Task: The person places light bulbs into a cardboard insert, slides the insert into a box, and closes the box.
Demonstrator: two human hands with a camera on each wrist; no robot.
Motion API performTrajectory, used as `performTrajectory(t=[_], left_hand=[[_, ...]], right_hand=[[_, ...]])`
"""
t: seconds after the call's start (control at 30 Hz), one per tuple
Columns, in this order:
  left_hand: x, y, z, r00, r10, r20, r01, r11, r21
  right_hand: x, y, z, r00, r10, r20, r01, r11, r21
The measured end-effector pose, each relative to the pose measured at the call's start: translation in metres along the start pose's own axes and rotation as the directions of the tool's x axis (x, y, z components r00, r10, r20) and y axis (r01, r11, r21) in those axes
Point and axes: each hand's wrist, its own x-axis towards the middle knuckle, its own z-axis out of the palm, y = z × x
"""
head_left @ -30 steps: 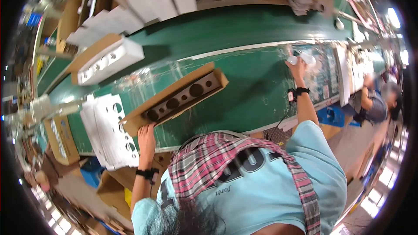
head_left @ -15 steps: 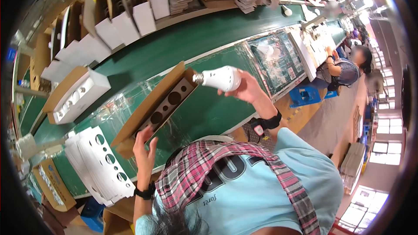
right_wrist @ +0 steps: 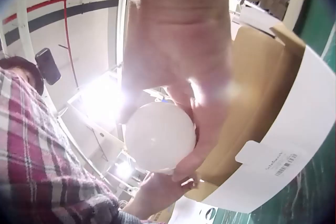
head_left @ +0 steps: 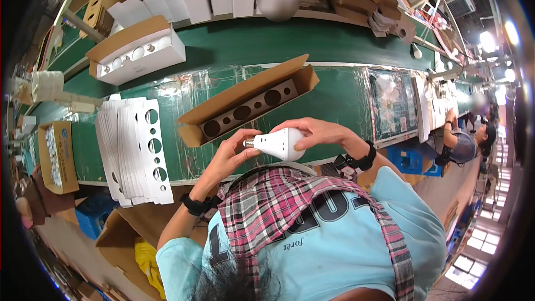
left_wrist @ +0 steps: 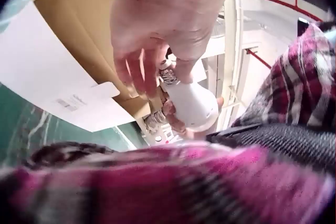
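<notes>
A white light bulb (head_left: 274, 144) with a metal screw base lies sideways between both hands, in front of the chest. My right hand (head_left: 320, 132) grips its rounded end; the white dome (right_wrist: 160, 137) fills that hand's grasp in the right wrist view. At the screw base, my left hand (head_left: 225, 159) pinches with thumb and fingers, as the left wrist view also shows around the metal thread (left_wrist: 168, 74). Just beyond the hands stands an open cardboard box (head_left: 245, 89), brown inside and white outside, with a holed insert (head_left: 228, 119) whose round openings look dark.
Left of the box lies a stack of white holed sheets (head_left: 125, 150). Behind it, a white box (head_left: 159, 67) holds several bulbs. More open boxes (head_left: 195, 5) line the back shelf. A carton (head_left: 68, 156) sits far left; another person (head_left: 460, 144) works at far right.
My right hand has come from the table's right end to the chest, bringing the bulb. My left hand has let go of the box's near corner and taken hold of the bulb's screw base.
</notes>
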Motion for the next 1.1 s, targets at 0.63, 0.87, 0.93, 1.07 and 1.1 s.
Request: performTrajectory(t=[0.63,0.87,0.93,1.07,1.1], left_hand=[[0.071,-0.138,-0.069,0.872,-0.25,-0.42,0.382,0.884,0.268],[0.071,-0.154,-0.071,0.843,-0.33,-0.425,0.316,0.943,-0.106],[0.067,-0.158,-0.073,0.841,-0.333,-0.427,0.304,0.943,-0.136],[0.058,-0.163,-0.071,0.85,-0.348,-0.395,0.295,0.936,-0.191],[0.054,-0.164,-0.068,0.85,-0.361,-0.382,0.301,0.93,-0.209]], right_hand=[[0.18,0.062,-0.03,0.974,0.132,-0.182,-0.192,0.91,-0.367],[0.185,0.075,-0.04,0.993,0.114,-0.005,-0.105,0.899,-0.425],[0.182,0.059,-0.035,0.976,0.218,-0.021,-0.202,0.861,-0.467],[0.191,0.083,-0.037,0.998,0.061,-0.012,-0.062,0.951,-0.303],[0.184,0.049,-0.024,0.966,0.239,-0.098,-0.253,0.806,-0.535]])
